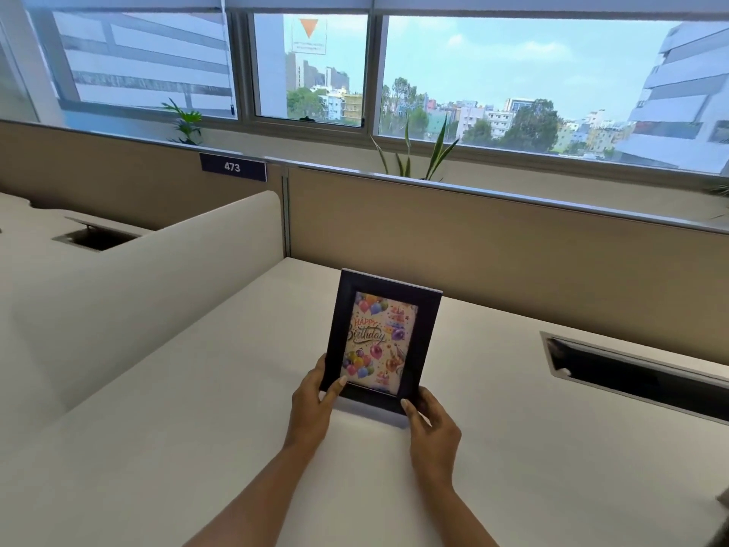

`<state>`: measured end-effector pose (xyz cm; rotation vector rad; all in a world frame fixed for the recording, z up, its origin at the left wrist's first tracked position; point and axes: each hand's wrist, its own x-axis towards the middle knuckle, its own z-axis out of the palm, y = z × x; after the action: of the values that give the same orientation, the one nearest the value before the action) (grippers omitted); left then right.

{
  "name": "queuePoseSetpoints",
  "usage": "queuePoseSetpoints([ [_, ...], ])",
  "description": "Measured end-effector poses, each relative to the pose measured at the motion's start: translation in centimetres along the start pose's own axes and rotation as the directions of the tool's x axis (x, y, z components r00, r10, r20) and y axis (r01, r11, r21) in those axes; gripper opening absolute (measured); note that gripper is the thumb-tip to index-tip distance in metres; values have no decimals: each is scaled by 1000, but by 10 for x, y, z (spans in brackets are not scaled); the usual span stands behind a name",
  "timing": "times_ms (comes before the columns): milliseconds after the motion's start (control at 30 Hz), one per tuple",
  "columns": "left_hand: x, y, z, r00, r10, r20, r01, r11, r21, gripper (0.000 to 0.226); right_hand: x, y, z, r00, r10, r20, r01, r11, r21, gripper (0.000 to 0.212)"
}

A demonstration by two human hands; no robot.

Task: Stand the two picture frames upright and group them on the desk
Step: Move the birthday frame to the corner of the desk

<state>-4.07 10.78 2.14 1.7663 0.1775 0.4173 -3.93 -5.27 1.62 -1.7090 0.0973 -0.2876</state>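
A dark frame (380,337) stands upright on the white desk (197,408), its long axis vertical and its face turned toward the camera, showing a "Happy Birthday" card with balloons. It leans a little to the right in this wide-angle view, and its top tips slightly away. It sits mid-desk, well in front of the beige partition (513,238) and left of the cable slot (631,373). Its lower edge is partly covered by thumbs, so whether it rests fully on the desk is hard to tell; a pale strip below may be a reflection. Only one frame shows. The left hand (311,404) is clamped on the lower left corner, thumb on the front. The right hand (432,424) grips the lower right corner likewise. Both forearms reach in from the bottom edge, cut off there
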Motion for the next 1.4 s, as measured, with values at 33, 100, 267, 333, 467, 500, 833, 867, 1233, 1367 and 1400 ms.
queuePoseSetpoints([
  [33, 10, -4, -10, 1000, -3, -8, 3, 1000, 7, 55, 4, -2, 15, 1000, 2, 3, -2, 1000, 0, 37],
  [100, 32, -13, -28, 1000, -12, -20, 12, 1000, 14, 56, 11, -6, 46, 1000, 4, 9, -4, 1000, -4, 37],
  [267, 89, -29, -69, 1000, -8, -9, 8, 999, 36, 56, 36, -12, 116, 1000, 14, 4, -14, 1000, 4, 37],
  [333, 112, -32, -80, 1000, -6, -8, 6, 999, 34, 55, 46, -15, 138, 1000, 21, -2, -21, 1000, 12, 37],
  [467, 156, -45, -96, 1000, 5, -5, -5, 999, 31, 54, 68, -16, 182, 1000, 23, -4, -23, 1000, -3, 36],
  [500, 163, -47, -98, 1000, 2, -10, -2, 1000, 31, 54, 72, -18, 189, 1000, 17, -5, -17, 1000, -9, 36],
  [833, 237, -77, -115, 999, -22, -30, 23, 998, 57, 57, 123, -17, 249, 1000, -14, 18, 15, 998, -54, 31],
  [867, 241, -79, -118, 999, -25, -20, 26, 998, 63, 57, 126, -17, 252, 1000, -11, 24, 13, 998, -62, 32],
  [1233, 256, -91, -122, 998, -42, -45, 51, 972, 228, 66, 135, -17, 264, 996, 27, 87, -18, 995, -103, 35],
  [1367, 253, -90, -122, 998, -23, -66, 40, 960, 277, 68, 134, -16, 264, 996, 21, 91, -12, 994, -107, 34],
  [1400, 253, -91, -123, 998, -18, -65, 36, 958, 284, 68, 135, -15, 264, 995, 16, 94, -6, 994, -110, 33],
])
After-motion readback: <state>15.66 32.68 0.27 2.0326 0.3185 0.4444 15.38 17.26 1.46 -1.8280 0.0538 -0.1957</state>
